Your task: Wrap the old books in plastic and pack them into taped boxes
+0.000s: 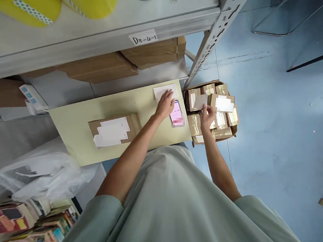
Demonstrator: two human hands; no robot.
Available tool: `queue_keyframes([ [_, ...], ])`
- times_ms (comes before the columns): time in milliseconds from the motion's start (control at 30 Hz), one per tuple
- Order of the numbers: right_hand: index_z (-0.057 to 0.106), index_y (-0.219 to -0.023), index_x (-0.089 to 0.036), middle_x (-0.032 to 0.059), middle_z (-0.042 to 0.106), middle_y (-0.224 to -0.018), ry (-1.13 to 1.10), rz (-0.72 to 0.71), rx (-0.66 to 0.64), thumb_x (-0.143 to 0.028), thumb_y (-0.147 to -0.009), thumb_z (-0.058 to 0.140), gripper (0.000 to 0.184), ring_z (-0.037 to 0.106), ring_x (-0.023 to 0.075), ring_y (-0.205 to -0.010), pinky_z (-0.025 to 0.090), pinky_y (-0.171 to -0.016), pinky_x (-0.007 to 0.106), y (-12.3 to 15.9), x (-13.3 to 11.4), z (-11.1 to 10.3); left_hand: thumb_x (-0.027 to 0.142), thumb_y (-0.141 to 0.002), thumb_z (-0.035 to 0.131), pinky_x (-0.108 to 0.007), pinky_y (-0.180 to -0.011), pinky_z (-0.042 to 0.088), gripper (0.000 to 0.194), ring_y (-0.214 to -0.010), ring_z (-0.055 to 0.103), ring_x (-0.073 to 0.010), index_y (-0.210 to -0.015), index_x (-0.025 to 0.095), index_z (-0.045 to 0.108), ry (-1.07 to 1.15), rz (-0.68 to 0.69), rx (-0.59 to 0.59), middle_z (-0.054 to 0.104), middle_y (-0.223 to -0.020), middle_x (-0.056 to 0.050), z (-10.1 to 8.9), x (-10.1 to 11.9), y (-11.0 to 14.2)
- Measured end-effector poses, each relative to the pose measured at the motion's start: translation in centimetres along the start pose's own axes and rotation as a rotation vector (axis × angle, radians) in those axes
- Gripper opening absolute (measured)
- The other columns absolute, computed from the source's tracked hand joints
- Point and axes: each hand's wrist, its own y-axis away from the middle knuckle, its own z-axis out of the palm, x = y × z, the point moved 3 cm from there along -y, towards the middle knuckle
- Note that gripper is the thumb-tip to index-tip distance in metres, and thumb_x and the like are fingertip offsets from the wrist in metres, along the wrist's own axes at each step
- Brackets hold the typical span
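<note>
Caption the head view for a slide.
Left hand on one card by the phone, right hand holding another card over the parcels.

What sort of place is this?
Probably a warehouse or stockroom with a packing spot: metal shelving carries a handwritten "D3-4-1" label, large cardboard boxes sit beneath, and small taped boxes fill a carton beside the table.

One white card (160, 93) flat on the pale-yellow tabletop (73, 130), another card (199, 102) over small boxes (195, 124).
</note>
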Motion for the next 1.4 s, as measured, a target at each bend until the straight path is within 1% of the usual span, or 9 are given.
queue_keyframes([
  [100,0.079,-0.101,-0.027,0.0106,0.076,-0.109,0.027,-0.123,-0.067,-0.063,-0.11,0.059,0.042,0.072,0.0304,-0.11,0.059,-0.106,0.055,2.5,-2.2,-0.7,0.057,-0.111,0.053,-0.053,-0.129,0.051,0.049,-0.146,0.068,-0.0348,-0.124,0.018,0.081,0.383,-0.142,-0.059,0.08,-0.141,-0.017,0.2,1.5,5.3],
  [200,0.083,-0.107,-0.032,0.0107,0.077,-0.12,0.102,-0.317,-0.243,-0.049,-0.11,0.066,0.025,0.072,0.0317,-0.124,0.05,-0.121,0.064,5.9,-5.0,-0.2,0.079,-0.105,0.053,-0.051,-0.116,0.063,0.067,-0.132,0.076,-0.0353,-0.101,0.018,0.08,0.814,-0.336,-0.113,0.085,-0.12,-0.018,0.1,2.3,10.7],
  [367,0.085,-0.125,-0.04,0.0099,0.071,-0.15,0.177,-0.57,-0.544,-0.04,-0.111,0.065,0.024,0.061,0.035,-0.15,0.047,-0.128,0.066,11.3,-9.0,1.2,0.083,-0.08,0.085,-0.049,-0.116,0.065,0.066,-0.118,0.079,-0.0293,-0.09,0.019,0.077,0.975,-0.391,0.088,0.082,-0.101,-0.008,-2.7,1.4,17.2],
  [533,0.059,-0.168,-0.035,0.0119,0.053,-0.175,-0.037,-0.478,-0.712,-0.064,-0.107,0.068,0.068,0.048,0.0357,-0.166,0.046,-0.133,0.062,14.4,-11.7,1.7,0.081,-0.074,0.092,-0.052,-0.114,0.067,0.065,-0.112,0.08,-0.0301,-0.092,0.019,0.083,1.0,-0.398,0.17,0.083,-0.1,-0.007,-6.3,0.0,21.9],
  [700,0.069,-0.16,-0.032,0.0082,0.072,-0.159,-0.253,-0.248,-0.936,-0.064,-0.107,0.068,0.062,0.07,0.03,-0.145,0.056,-0.125,0.049,16.3,-14.1,3.1,0.08,-0.07,0.095,-0.055,-0.111,0.067,0.063,-0.108,0.083,-0.0339,-0.091,0.021,0.088,0.973,-0.423,0.143,0.086,-0.102,-0.009,-8.7,0.0,24.9],
  [867,0.08,-0.146,-0.032,0.0053,0.079,-0.147,-0.289,-0.15,-0.952,-0.063,-0.1,0.079,0.056,0.079,0.0238,-0.111,0.066,-0.109,0.042,17.3,-17.5,3.9,0.07,-0.076,0.09,-0.048,-0.092,0.069,0.05,-0.097,0.084,-0.0329,-0.088,0.022,0.086,0.967,-0.391,0.227,0.087,-0.103,-0.013,-11.6,-0.9,27.6],
  [967,0.079,-0.148,-0.036,0.0003,0.086,-0.11,-0.265,-0.164,-0.961,-0.06,-0.101,0.08,0.053,0.067,0.0171,-0.076,0.069,-0.091,0.039,18.3,-20.1,3.7,0.057,-0.081,0.082,-0.043,-0.076,0.065,0.034,-0.085,0.08,-0.0298,-0.083,0.023,0.083,0.916,-0.338,0.262,0.086,-0.097,-0.013,-14.1,-2.0,29.7],
  [1100,0.079,-0.147,-0.041,-0.0063,0.068,-0.072,-0.24,-0.216,-0.948,-0.056,-0.101,0.081,0.048,0.049,0.0159,-0.061,0.068,-0.08,0.038,20.8,-23.5,3.9,0.051,-0.08,0.078,-0.045,-0.076,0.064,0.025,-0.085,0.079,-0.0301,-0.082,0.027,0.082,0.795,-0.302,0.259,0.085,-0.093,-0.012,-17.6,-3.1,32.4],
  [1400,0.078,-0.145,-0.049,-0.0046,0.082,-0.098,-0.173,-0.268,-0.918,-0.051,-0.101,0.081,0.044,0.052,0.0156,-0.064,0.07,-0.079,0.039,29.2,-28.4,7.6,0.046,-0.081,0.081,-0.05,-0.089,0.069,0.019,-0.089,0.082,-0.032,-0.079,0.027,0.08,0.847,-0.159,0.24,0.079,-0.085,-0.008,-24.4,-7.4,37.6],
])
